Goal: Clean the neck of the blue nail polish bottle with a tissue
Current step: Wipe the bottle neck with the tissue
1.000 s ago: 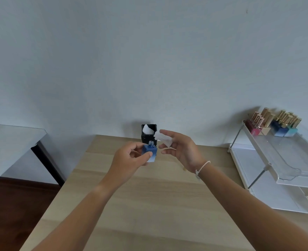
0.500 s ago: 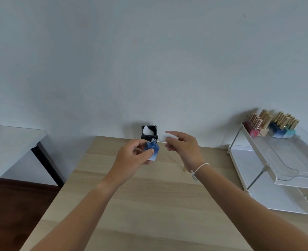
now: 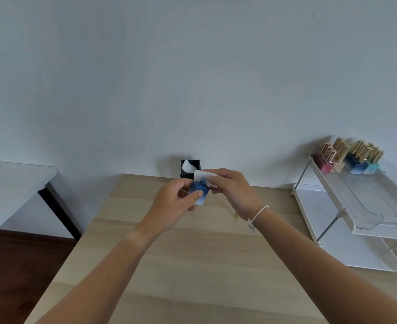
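Observation:
My left hand (image 3: 174, 204) holds the blue nail polish bottle (image 3: 201, 192) by its square body, above the wooden table (image 3: 192, 265). The bottle has no cap and its threaded neck points up. My right hand (image 3: 233, 190) pinches a white tissue (image 3: 203, 174) just behind and above the neck. Whether the tissue touches the neck I cannot tell. A small gold cap (image 3: 236, 215) lies on the table below my right wrist.
A black tissue box (image 3: 190, 169) with a white tissue sticking out stands at the table's far edge by the wall. A white two-tier rack (image 3: 356, 206) at right carries several gold-capped polish bottles (image 3: 349, 157). A grey side table (image 3: 10, 183) stands at left.
My right hand has brought the tissue left and down toward the bottle's neck. My left hand has kept the bottle in nearly the same place.

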`<state>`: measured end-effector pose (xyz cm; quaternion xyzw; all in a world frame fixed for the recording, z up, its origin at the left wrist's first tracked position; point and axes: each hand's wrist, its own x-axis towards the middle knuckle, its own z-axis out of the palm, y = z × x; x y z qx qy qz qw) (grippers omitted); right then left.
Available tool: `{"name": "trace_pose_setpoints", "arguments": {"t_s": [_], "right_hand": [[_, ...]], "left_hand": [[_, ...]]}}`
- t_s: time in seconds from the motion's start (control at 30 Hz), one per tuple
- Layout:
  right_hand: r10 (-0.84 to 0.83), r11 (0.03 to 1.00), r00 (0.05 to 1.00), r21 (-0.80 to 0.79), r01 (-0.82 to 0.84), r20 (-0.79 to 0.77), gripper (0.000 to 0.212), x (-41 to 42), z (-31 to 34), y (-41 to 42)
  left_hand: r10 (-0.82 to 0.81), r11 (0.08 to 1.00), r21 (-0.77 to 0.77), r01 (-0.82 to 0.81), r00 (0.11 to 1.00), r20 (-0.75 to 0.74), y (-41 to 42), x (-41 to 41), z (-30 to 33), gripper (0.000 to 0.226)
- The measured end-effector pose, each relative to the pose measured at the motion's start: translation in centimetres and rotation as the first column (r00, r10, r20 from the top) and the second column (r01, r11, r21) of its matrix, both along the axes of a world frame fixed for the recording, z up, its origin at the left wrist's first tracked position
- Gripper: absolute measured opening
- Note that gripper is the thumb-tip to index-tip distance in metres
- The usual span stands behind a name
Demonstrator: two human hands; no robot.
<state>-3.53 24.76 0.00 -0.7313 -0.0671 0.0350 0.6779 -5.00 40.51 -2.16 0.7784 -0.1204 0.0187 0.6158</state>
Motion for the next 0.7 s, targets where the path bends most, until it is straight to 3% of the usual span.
{"name": "trace_pose_setpoints", "arguments": {"t_s": [0.37,0.5,0.7], "right_hand": [[0.145,0.989,0.983,0.006,-0.145,-0.111,0.031,-0.1,0.6,-0.8],[0.194,0.973,0.974,-0.102,-0.206,-0.113,0.031,0.0,0.5,-1.5],[0.134,0.985,0.987,-0.094,-0.142,-0.09,0.019,0.1,0.2,-2.1]], "left_hand": [[0.095,0.978,0.18,-0.105,0.994,0.06,-0.1,0.3,-0.4,0.016],[0.123,0.963,0.227,-0.147,0.986,0.117,-0.4,0.1,-0.3,0.014],[0.122,0.939,0.292,-0.18,0.971,0.208,-0.8,-0.1,-0.2,0.012]]}}
